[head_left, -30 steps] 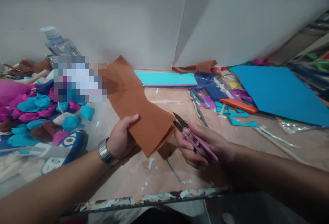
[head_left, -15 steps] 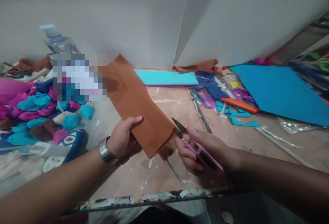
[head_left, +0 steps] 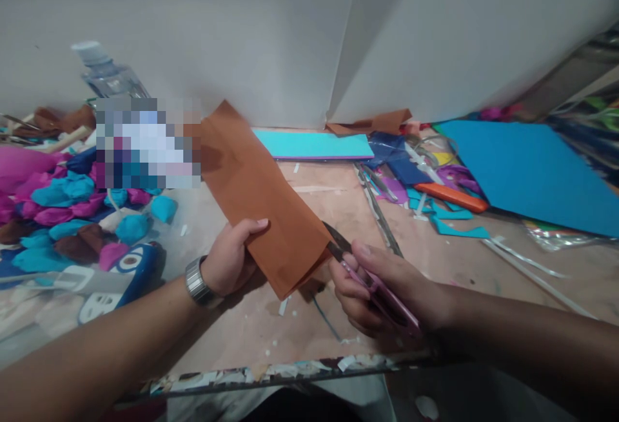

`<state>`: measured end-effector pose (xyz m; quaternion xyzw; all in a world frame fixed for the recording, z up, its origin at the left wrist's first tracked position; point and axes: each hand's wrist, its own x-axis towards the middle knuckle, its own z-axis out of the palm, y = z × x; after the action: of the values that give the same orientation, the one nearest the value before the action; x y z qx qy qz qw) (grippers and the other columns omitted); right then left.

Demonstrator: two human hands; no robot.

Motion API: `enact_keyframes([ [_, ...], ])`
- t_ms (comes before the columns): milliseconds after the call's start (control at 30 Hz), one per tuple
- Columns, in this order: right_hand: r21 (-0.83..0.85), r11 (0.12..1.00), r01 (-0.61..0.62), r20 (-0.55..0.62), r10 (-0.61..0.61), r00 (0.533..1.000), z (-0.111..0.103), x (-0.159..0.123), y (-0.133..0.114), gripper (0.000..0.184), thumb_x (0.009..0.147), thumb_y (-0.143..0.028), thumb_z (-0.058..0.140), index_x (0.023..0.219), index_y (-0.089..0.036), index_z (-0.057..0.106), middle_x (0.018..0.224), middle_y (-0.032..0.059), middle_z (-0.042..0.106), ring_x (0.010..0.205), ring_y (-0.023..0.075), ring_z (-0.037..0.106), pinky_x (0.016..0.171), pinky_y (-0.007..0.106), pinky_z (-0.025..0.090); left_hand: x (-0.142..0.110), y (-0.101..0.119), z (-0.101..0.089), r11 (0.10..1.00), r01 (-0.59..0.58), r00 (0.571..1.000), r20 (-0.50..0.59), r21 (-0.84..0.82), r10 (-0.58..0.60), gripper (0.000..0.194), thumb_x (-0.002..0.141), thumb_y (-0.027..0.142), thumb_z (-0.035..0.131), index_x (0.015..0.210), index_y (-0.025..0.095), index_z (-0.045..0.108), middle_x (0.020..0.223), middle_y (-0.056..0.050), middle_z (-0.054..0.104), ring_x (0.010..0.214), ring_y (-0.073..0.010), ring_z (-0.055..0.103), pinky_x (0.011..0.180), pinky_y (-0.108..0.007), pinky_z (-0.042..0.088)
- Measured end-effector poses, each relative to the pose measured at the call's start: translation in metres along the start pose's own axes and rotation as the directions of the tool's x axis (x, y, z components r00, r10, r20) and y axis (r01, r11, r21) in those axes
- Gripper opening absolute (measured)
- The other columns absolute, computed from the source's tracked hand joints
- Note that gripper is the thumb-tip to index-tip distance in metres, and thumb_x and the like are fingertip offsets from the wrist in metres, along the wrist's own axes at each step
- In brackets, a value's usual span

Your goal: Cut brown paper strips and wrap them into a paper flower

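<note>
A long folded sheet of brown paper (head_left: 264,196) slants across the middle of the view. My left hand (head_left: 235,254) grips its lower left side, thumb on top and fingers hidden underneath. In my right hand (head_left: 382,286) is a pair of scissors with pink handles (head_left: 399,315), fingers wrapped around them. The dark blades meet the paper's right edge near its lower corner, one blade partly behind the sheet.
Crumpled pink, blue and brown bundles (head_left: 68,209) lie at the left, with a clear bottle (head_left: 113,77) behind. A turquoise strip (head_left: 319,146), an orange cutter (head_left: 452,196) and a blue sheet (head_left: 532,170) lie farther back. The table's front edge (head_left: 271,377) is ragged.
The scissors' blades have drawn closer together at the paper's edge, and the handles have closed a little. My left hand and the paper are almost still.
</note>
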<state>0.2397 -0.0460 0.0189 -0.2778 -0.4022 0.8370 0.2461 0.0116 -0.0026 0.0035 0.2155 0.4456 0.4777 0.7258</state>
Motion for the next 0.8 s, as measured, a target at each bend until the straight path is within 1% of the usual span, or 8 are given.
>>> enact_keyframes([
  [100,-0.018,1.0,-0.022,-0.003,0.022,1.0,0.0002,0.0,-0.0005,0.063,0.094,-0.079,0.048,0.071,-0.021,0.047,0.046,-0.0056,0.047,0.035,0.0082,0.034,0.035,0.018,0.027,-0.0009,0.0002,0.0007,1.0,-0.009,1.0,0.012,-0.002,0.009,0.035,0.073,0.018,0.077,0.106,0.009,0.072,0.118,-0.016,0.078,0.112,-0.0366,0.075,0.092,-0.044,0.065],
  [167,-0.031,0.999,-0.021,0.001,0.021,1.0,0.0002,0.0002,-0.0006,0.063,0.094,-0.08,0.048,0.071,-0.021,0.047,0.046,-0.0055,0.048,0.035,0.0085,0.035,0.035,0.018,0.028,-0.0009,0.0002,0.0007,1.0,-0.013,1.0,0.011,0.008,0.013,0.036,0.073,0.018,0.078,0.106,0.008,0.072,0.121,-0.017,0.077,0.114,-0.0371,0.074,0.095,-0.045,0.064],
  [333,-0.032,0.999,-0.009,-0.019,0.008,1.0,-0.0002,0.0007,0.0001,0.061,0.095,-0.078,0.048,0.071,-0.022,0.047,0.045,-0.0055,0.047,0.034,0.0088,0.034,0.034,0.019,0.026,0.0003,-0.0003,-0.0008,1.0,-0.024,1.0,0.014,0.01,0.024,0.039,0.071,0.02,0.08,0.108,0.008,0.072,0.118,-0.017,0.078,0.113,-0.0376,0.074,0.095,-0.045,0.064],
  [433,-0.035,0.999,-0.02,-0.002,0.02,1.0,-0.0006,0.0007,0.0005,0.061,0.095,-0.078,0.048,0.071,-0.022,0.047,0.045,-0.0055,0.047,0.035,0.0092,0.034,0.035,0.019,0.027,0.0006,-0.0005,-0.0014,1.0,-0.028,0.999,0.019,0.004,0.028,0.039,0.073,0.019,0.079,0.109,0.009,0.072,0.117,-0.017,0.079,0.113,-0.0372,0.074,0.097,-0.046,0.062],
  [633,-0.022,1.0,-0.008,-0.026,0.007,1.0,0.001,0.0001,0.0,0.059,0.097,-0.075,0.047,0.071,-0.022,0.046,0.045,-0.0064,0.046,0.034,0.0086,0.033,0.035,0.02,0.028,-0.0004,0.0005,0.0005,1.0,-0.022,1.0,0.002,0.005,0.022,0.039,0.07,0.019,0.079,0.107,0.01,0.072,0.115,-0.015,0.079,0.112,-0.0367,0.074,0.095,-0.044,0.062],
  [800,-0.065,0.998,-0.025,-0.01,0.024,1.0,-0.0027,0.0012,0.0011,0.06,0.097,-0.076,0.047,0.071,-0.022,0.047,0.046,-0.0055,0.048,0.035,0.0094,0.035,0.035,0.02,0.028,-0.0001,0.0013,0.0017,1.0,-0.02,1.0,-0.016,0.019,0.02,0.043,0.069,0.02,0.081,0.109,0.01,0.071,0.118,-0.015,0.078,0.111,-0.0357,0.074,0.094,-0.042,0.063],
])
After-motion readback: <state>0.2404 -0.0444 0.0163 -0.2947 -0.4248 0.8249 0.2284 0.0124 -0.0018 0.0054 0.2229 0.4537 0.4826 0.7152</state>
